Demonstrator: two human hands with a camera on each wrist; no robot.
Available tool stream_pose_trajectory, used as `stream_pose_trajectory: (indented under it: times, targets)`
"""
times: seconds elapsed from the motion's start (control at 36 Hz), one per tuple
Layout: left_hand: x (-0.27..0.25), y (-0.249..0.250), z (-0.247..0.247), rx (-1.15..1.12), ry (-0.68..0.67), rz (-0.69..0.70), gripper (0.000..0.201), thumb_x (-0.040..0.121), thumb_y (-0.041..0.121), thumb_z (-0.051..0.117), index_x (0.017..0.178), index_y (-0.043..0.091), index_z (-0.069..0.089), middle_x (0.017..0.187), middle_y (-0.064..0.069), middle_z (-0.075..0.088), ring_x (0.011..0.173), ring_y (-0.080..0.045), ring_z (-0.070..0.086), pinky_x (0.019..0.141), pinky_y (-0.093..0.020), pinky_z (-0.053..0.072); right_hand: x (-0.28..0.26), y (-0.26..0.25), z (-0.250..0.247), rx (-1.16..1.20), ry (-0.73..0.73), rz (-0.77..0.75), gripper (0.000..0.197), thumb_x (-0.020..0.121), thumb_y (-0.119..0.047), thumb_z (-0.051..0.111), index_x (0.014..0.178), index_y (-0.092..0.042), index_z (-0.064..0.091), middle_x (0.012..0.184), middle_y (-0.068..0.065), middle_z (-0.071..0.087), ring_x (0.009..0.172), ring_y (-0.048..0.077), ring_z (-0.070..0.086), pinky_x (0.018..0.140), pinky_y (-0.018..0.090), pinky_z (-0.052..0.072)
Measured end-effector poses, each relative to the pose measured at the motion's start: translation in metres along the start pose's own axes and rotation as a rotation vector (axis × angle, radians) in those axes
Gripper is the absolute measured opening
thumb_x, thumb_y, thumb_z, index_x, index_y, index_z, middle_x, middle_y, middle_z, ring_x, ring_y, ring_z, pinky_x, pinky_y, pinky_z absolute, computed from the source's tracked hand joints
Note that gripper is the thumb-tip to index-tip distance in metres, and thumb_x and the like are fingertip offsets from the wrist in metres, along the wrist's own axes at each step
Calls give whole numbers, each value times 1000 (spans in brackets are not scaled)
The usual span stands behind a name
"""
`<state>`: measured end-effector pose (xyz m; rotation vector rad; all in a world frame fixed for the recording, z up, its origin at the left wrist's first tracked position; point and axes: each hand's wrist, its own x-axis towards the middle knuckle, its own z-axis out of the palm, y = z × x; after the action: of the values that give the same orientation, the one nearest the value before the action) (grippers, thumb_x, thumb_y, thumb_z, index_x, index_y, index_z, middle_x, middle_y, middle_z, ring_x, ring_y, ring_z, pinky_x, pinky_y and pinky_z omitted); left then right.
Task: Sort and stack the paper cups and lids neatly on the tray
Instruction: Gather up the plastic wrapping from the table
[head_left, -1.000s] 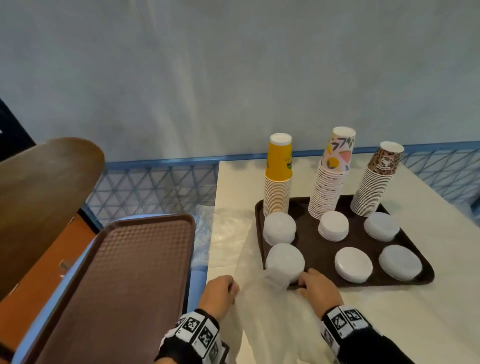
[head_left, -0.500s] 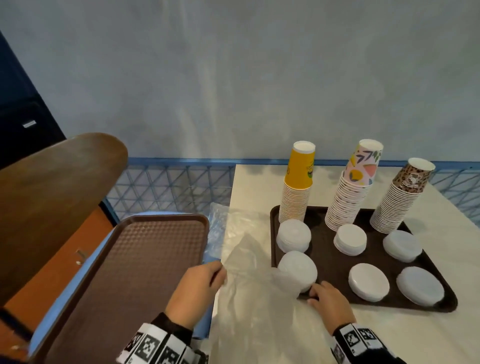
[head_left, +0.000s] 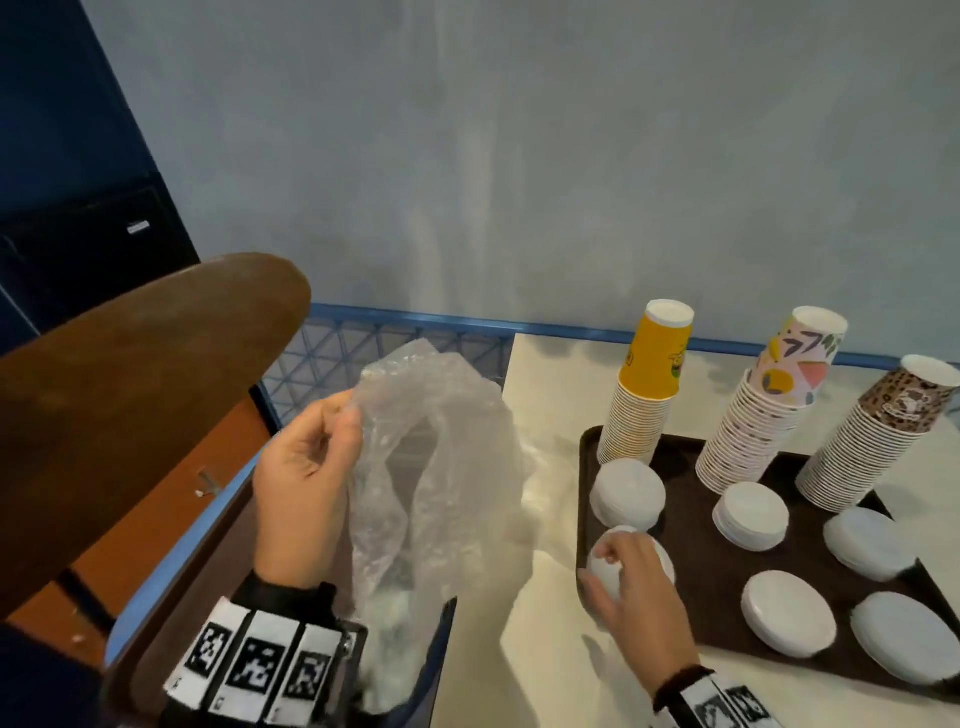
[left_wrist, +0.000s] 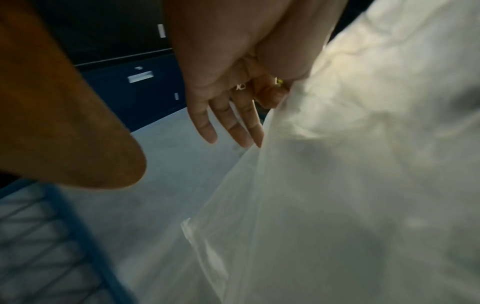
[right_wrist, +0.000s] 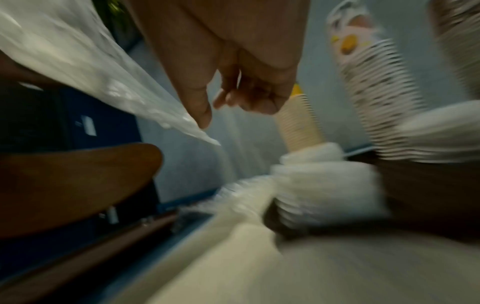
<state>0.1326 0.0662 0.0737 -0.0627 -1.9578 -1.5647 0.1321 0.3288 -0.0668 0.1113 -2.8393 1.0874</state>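
Head view: left hand (head_left: 304, 483) has lifted the plastic bag (head_left: 436, 467) off the table (head_left: 550, 649).

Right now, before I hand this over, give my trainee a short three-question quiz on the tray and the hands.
1. True or false: the left hand holds the clear plastic bag lifted off the table.
2. How many stacks of paper cups stand at the far side of the dark tray?
A. two
B. three
C. five
3. Fill in: the right hand is on the nearest-left pile of white ____.

Key
1. True.
2. B: the yellow stack, the pastel patterned stack and the leopard-print stack.
3. lids: it covers the near-left lid pile; five other lid piles lie uncovered.
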Motion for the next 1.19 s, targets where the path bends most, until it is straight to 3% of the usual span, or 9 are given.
stream_pose_trajectory:
  times: [0.08,0.17,0.28,0.39,0.53,0.67,0.94,1.08,1.19]
  targets:
    - [-4,-9,1,-66,51,-115,38,90,-3,51,60,-2,28,60,-11,33,55,-12,32,53,-24,30,32,-29,20,15,-115,-75,36,87,-19,59,120,-20,47,114,-10,40,90,2,49,82,18,42]
    - [-7,-19,2,-30,69,-172,35,86,-9,52,62,10,35,64,-6,39,60,-17,36,58,-28,35,65,-44,47,-112,-282,15,55,90,-16,54,138,-17,29,147,4,21,123,23,46,100,29,39]
    - [-15,-26,-4,-20,94,-233,31,88,-8,48,73,18,39,71,-2,40,65,-20,38,64,-41,33,98,-44,78,-259,-421,242,66,93,-6,44,147,-17,9,157,11,-4,133,32,38,104,34,36]
    - [-19,-28,-14,40,77,-210,18,84,4,49,74,19,48,68,1,49,64,-13,46,63,-31,39,113,-33,97,-364,-505,311,61,96,-6,35,148,-13,3,153,15,15,133,30,39,107,35,33]
    - [-17,-38,-27,243,98,-174,32,86,-9,48,72,17,60,83,-1,60,71,-7,55,64,-17,43,121,-22,95,-434,-574,270,44,99,-5,23,142,1,19,146,18,36,134,27,39,108,30,31]
    - [-15,-47,-33,305,112,-146,35,86,-1,46,75,29,61,86,10,61,81,-2,57,71,-10,43,144,-32,78,-492,-519,224,30,96,-8,39,120,1,55,128,16,58,120,29,54,98,29,42]
    - [-7,-58,0,333,-75,-112,27,90,7,53,87,32,62,93,8,62,87,-7,56,67,-8,42,161,-65,-3,-79,-76,120,28,95,-12,43,104,2,65,105,21,67,100,34,62,87,33,45]
    - [-1,-53,18,287,-163,-75,14,87,30,59,100,33,61,107,4,63,95,-1,58,75,-4,44,150,-98,-41,127,141,-109,25,95,-15,44,102,-6,66,103,12,66,88,17,55,77,22,36]
    - [1,-37,32,220,-219,-35,51,74,53,67,116,28,54,117,10,56,106,10,51,87,-9,45,129,-127,-61,198,127,-310,23,94,-17,48,103,-13,69,102,5,66,90,10,53,72,12,37]
